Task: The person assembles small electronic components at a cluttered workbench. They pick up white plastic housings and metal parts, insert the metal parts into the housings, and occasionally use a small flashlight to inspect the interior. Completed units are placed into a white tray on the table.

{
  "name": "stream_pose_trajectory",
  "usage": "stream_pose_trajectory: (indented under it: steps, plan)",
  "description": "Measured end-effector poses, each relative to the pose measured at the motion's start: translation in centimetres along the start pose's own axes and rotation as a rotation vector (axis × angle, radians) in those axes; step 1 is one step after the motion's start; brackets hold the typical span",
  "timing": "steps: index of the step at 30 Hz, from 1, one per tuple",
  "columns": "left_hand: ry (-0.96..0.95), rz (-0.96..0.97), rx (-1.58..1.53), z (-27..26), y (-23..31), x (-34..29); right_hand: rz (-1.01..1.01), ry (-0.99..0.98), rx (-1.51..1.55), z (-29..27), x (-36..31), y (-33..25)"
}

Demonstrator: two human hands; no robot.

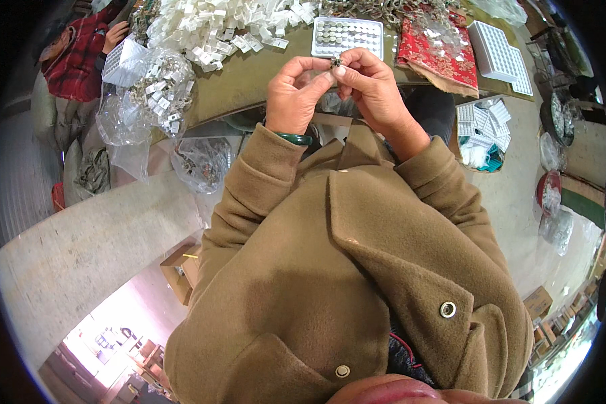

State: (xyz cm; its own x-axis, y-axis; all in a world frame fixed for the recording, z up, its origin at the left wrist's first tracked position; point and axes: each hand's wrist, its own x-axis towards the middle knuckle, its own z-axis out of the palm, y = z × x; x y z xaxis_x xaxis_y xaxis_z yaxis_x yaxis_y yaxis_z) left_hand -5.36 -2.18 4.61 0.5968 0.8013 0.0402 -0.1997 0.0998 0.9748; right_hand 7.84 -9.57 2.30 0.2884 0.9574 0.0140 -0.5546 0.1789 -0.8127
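My left hand [295, 97] and my right hand [374, 86] meet at the table's near edge. Both are closed, thumbs and forefingers pinching a small dark metal part [336, 61] between them. Its exact kind is too small to make out, and the fingertips hide some of it. Just beyond my fingers lies a white tray [381, 54] holding rows of small round pale pieces. To the left of the tray, a large heap of white plastic pieces [232, 30] covers the far part of the table.
Clear pieces lie on a red patterned cloth [424, 57] at the right, near white perforated trays [491, 50]. A box of white trays [485, 128] stands below. Plastic bags of parts [158, 97] sit at the left edge. Another person in a red checked sleeve [81, 57] works far left.
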Motion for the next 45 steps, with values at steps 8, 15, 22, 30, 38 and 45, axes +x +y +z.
stream_pose_trajectory:
  steps: [8, 15, 22, 30, 38, 45]
  plan:
    - [-0.02, 0.001, 0.185, -1.0, -0.4, 0.0, 0.014, -0.039, -0.083, -0.3, -0.1, -0.1]
    - [-0.085, -0.126, 0.139, -2.3, -0.2, 0.3, 0.054, -0.07, -0.093, 0.0, -0.1, 0.4]
    - [-0.051, 0.06, 0.418, -2.1, -0.4, 0.0, 0.11, -0.123, -0.151, -0.2, 0.3, 0.2]
    - [-0.177, -0.171, 0.188, -2.8, 0.1, 0.4, 0.114, -0.096, -0.063, -0.2, 0.2, 0.6]
    - [-0.113, -0.255, -0.078, -2.8, -0.4, 0.4, 0.173, -0.115, 0.042, -0.2, 0.4, 0.9]
    - [-0.073, -0.483, -0.062, -3.6, 0.1, 0.2, 0.196, -0.175, -0.121, -0.5, 0.3, 0.7]
